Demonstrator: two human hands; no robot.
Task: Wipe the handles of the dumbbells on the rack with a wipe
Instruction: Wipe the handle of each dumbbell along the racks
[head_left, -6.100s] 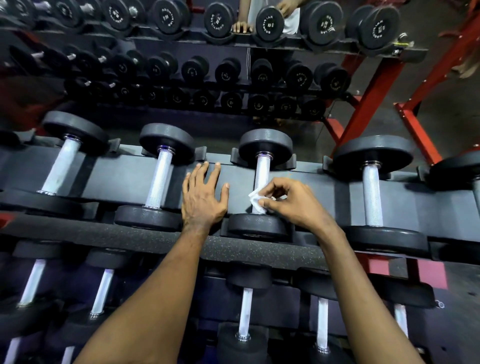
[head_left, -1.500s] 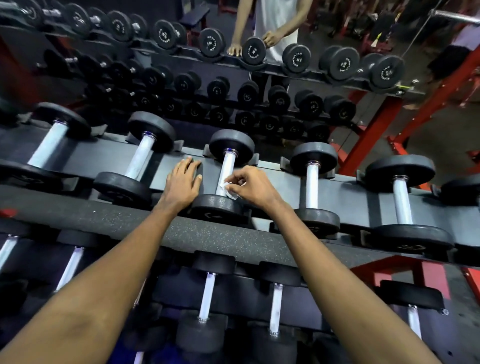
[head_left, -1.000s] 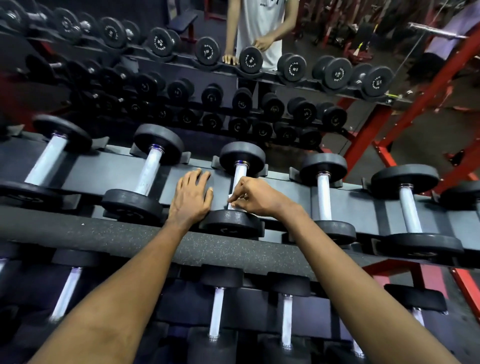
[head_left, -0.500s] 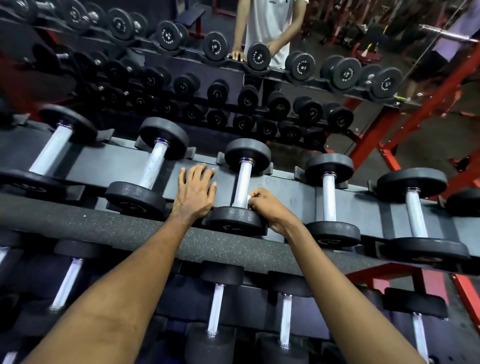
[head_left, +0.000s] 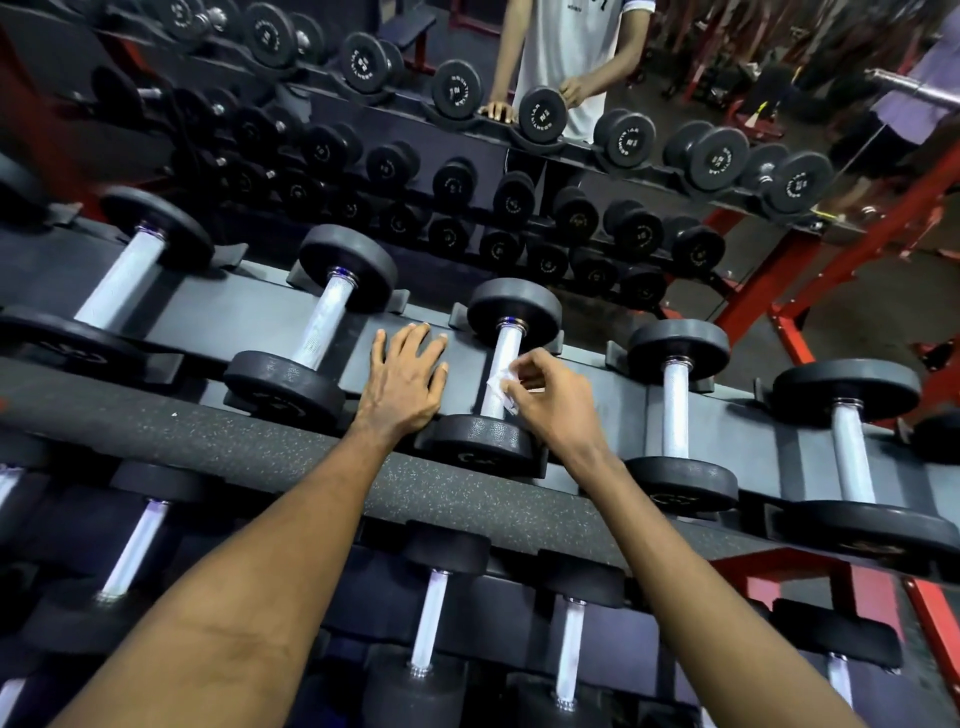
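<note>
Black dumbbells with silver handles lie in a row on the top tier of the grey rack (head_left: 597, 384). My right hand (head_left: 550, 400) pinches a small white wipe (head_left: 500, 391) against the right side of the handle of the middle dumbbell (head_left: 506, 358), near its lower half. My left hand (head_left: 402, 382) rests flat with spread fingers on the rack between that dumbbell and the dumbbell to its left (head_left: 327, 322). Two more dumbbells (head_left: 675, 410) (head_left: 852, 447) lie to the right.
A speckled rubber strip (head_left: 260, 452) runs along the rack's front edge, with a lower tier of dumbbells (head_left: 431, 618) beneath. A mirror behind shows the rack and a person in a white shirt (head_left: 571, 57). Red frame legs (head_left: 779, 291) stand at the right.
My right hand has slid the wipe up from the bottom end of the handle to its lower middle. The left hand has stayed flat on the rack.
</note>
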